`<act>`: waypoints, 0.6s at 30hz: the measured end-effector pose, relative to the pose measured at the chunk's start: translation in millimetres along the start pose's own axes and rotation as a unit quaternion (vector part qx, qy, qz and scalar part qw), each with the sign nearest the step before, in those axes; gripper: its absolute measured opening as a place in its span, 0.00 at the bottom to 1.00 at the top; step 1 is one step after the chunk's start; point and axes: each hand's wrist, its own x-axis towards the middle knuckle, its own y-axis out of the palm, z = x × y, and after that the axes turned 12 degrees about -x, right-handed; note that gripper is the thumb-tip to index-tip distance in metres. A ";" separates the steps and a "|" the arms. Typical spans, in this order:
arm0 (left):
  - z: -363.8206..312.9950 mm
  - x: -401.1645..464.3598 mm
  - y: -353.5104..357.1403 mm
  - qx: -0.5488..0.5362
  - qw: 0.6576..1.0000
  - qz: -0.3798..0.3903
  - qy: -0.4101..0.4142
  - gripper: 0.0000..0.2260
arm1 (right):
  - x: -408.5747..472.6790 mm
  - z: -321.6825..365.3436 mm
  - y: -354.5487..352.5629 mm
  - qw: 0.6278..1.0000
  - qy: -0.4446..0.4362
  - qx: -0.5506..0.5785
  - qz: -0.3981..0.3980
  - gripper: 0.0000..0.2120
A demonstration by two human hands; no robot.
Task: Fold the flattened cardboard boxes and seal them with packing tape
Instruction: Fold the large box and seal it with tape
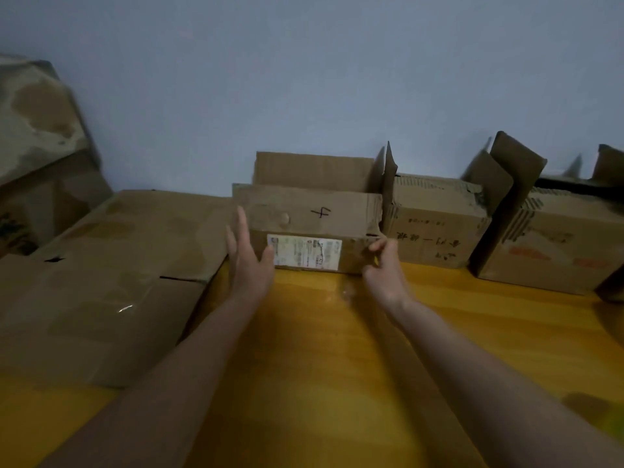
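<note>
A small cardboard box [314, 224] with a white shipping label on its near side stands at the back of the yellow table [304, 349], against the wall. Its near flap is folded over and its far flap stands up. My left hand [248, 256] is at the box's left near corner, flat, fingers straight and apart, holding nothing. At the box's right near corner my right hand [383, 261] has its fingers curled loosely; whether it touches the box is unclear. No packing tape is visible.
Flattened cardboard sheets [111, 278] lie stacked on the table's left side. Two more assembled boxes [435, 228] [553, 248] with raised flaps stand to the right along the blue wall. Another box [40, 150] leans at the far left.
</note>
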 end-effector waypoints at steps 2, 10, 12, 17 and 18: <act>5.6 17.0 13.3 0.062 0.997 0.040 -0.027 0.39 | 17.4 -1.6 1.0 0.998 -0.013 -0.055 0.018 0.19; 7.2 37.8 -15.6 0.254 0.961 0.109 -0.019 0.30 | 17.4 2.2 14.5 0.980 0.001 -0.199 0.018 0.28; 12.7 20.7 -37.7 0.354 0.926 0.130 -0.022 0.31 | 6.4 6.4 23.7 0.972 0.010 -0.233 0.010 0.24; 23.7 -39.0 -115.4 0.435 0.881 0.140 -0.124 0.38 | -32.1 39.3 74.4 0.969 -0.009 -0.223 0.110 0.22; 26.6 -51.8 -131.8 0.430 0.880 0.148 -0.139 0.41 | -42.3 46.6 88.7 0.968 -0.011 -0.211 0.134 0.22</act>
